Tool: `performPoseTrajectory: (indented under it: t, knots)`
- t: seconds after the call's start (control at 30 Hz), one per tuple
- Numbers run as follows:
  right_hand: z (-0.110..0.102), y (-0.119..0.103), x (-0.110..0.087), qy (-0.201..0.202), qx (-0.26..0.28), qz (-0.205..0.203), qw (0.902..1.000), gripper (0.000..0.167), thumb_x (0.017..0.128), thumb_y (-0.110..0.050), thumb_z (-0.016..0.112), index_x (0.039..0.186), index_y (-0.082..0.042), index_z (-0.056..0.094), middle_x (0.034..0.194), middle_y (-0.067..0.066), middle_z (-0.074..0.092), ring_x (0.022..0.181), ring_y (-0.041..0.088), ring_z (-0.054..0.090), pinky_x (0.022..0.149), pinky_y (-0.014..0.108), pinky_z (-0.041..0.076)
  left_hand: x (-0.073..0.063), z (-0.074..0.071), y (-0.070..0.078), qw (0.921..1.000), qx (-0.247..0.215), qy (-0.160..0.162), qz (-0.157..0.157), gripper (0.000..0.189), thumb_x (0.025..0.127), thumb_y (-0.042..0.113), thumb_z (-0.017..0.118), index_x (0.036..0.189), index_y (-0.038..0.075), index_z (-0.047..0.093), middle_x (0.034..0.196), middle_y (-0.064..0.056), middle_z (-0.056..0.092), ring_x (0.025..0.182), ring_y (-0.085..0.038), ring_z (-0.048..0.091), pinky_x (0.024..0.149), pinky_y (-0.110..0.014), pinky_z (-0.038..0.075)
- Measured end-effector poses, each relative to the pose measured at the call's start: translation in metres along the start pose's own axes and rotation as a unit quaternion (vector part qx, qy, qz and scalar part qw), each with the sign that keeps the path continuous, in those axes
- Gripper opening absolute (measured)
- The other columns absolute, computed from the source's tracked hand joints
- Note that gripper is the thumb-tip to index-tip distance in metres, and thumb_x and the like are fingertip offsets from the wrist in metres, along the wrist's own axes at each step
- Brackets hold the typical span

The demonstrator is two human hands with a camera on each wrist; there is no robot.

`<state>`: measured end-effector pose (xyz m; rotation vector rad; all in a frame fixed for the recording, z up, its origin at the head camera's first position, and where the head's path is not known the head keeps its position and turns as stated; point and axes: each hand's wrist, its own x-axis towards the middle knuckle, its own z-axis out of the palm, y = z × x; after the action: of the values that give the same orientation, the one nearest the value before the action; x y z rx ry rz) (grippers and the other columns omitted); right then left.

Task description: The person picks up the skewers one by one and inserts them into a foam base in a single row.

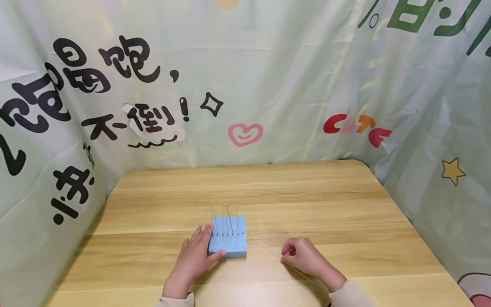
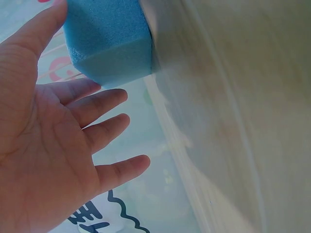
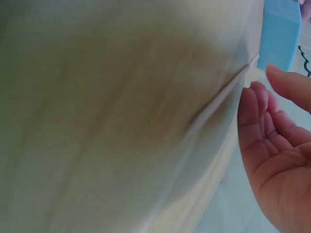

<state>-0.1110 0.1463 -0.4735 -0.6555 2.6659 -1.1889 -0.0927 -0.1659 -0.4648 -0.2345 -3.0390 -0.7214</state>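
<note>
A blue foam block (image 1: 229, 246) sits on the table, with several thin sticks (image 1: 224, 218) standing up from a row of dark holes in its top. My left hand (image 1: 194, 256) rests against the block's left side; its thumb lies at the near edge and its other fingers are spread, as the left wrist view (image 2: 63, 131) also shows. To the right of the block a loose thin stick (image 1: 267, 249) lies slanted on the table. Close beside it is my right hand (image 1: 304, 256), fingers loosely bent. In the right wrist view, thumb and fingertips are apart with nothing between them.
The wooden table (image 1: 326, 192) has rounded far corners. Behind it and at both sides hangs a pale green printed cloth (image 1: 284, 94) with dark lettering, a pink heart and a yellow star.
</note>
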Motion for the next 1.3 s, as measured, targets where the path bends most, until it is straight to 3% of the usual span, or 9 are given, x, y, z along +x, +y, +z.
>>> performPoseTrajectory:
  t: [0.6, 0.9, 1.0, 1.1, 1.2, 1.3]
  knots:
    - [0.009, -0.007, 0.000, 0.026, -0.114, -0.025, 0.9929, 0.016, 0.067, 0.008, 0.062, 0.067, -0.008, 0.061, 0.061, -0.007, 0.054, 0.055, -0.001, 0.043, 0.050, 0.018, 0.041, -0.003, 0.000, 0.001, 1.0000, -0.003, 0.004, 0.001, 0.085, 0.079, 0.048, 0.071, 0.140, -0.002, 0.040, 0.142, -0.022, 0.042, 0.135, -0.041, 0.032, 0.101, -0.067, 0.026]
    - [0.002, -0.012, 0.005, 0.023, -0.093, -0.011, 0.9954, 0.013, 0.069, 0.008, 0.059, 0.070, -0.005, 0.061, 0.062, -0.006, 0.052, 0.053, 0.000, 0.041, 0.047, 0.018, 0.039, -0.002, 0.000, 0.002, 1.0000, -0.002, 0.007, 0.001, 0.085, 0.078, 0.047, 0.071, 0.140, -0.002, 0.040, 0.142, -0.022, 0.042, 0.135, -0.041, 0.032, 0.101, -0.068, 0.026]
    - [-0.006, -0.015, 0.011, 0.054, -0.083, -0.018, 0.9949, 0.012, 0.071, 0.009, 0.060, 0.072, -0.003, 0.062, 0.063, -0.006, 0.053, 0.054, 0.000, 0.042, 0.047, 0.017, 0.040, -0.002, 0.000, 0.001, 1.0000, 0.000, 0.007, 0.000, 0.085, 0.078, 0.048, 0.071, 0.140, -0.001, 0.040, 0.143, -0.021, 0.042, 0.135, -0.041, 0.032, 0.101, -0.068, 0.026]
    - [-0.015, -0.020, 0.020, 0.113, -0.073, -0.045, 0.9899, 0.013, 0.071, 0.010, 0.060, 0.073, -0.003, 0.063, 0.065, -0.006, 0.054, 0.057, 0.000, 0.045, 0.051, 0.017, 0.044, -0.002, 0.000, 0.001, 1.0000, 0.000, 0.007, 0.000, 0.085, 0.078, 0.048, 0.071, 0.140, -0.001, 0.040, 0.143, -0.021, 0.042, 0.135, -0.041, 0.031, 0.101, -0.068, 0.026]
    - [-0.023, -0.026, 0.028, 0.193, -0.046, -0.087, 0.9762, 0.016, 0.071, 0.012, 0.062, 0.074, -0.004, 0.063, 0.066, -0.007, 0.056, 0.060, 0.000, 0.050, 0.053, 0.018, 0.048, -0.002, -0.001, 0.001, 1.0000, 0.000, 0.006, 0.001, 0.085, 0.078, 0.048, 0.071, 0.140, -0.001, 0.040, 0.143, -0.021, 0.042, 0.135, -0.040, 0.031, 0.101, -0.068, 0.026]
    - [-0.030, -0.033, 0.035, 0.267, -0.014, -0.134, 0.9541, 0.021, 0.070, 0.015, 0.066, 0.074, -0.005, 0.063, 0.067, -0.005, 0.059, 0.061, 0.002, 0.054, 0.054, 0.019, 0.050, -0.002, -0.001, 0.001, 1.0000, -0.001, 0.006, 0.001, 0.085, 0.079, 0.048, 0.071, 0.140, -0.001, 0.040, 0.143, -0.020, 0.042, 0.135, -0.040, 0.031, 0.101, -0.068, 0.026]
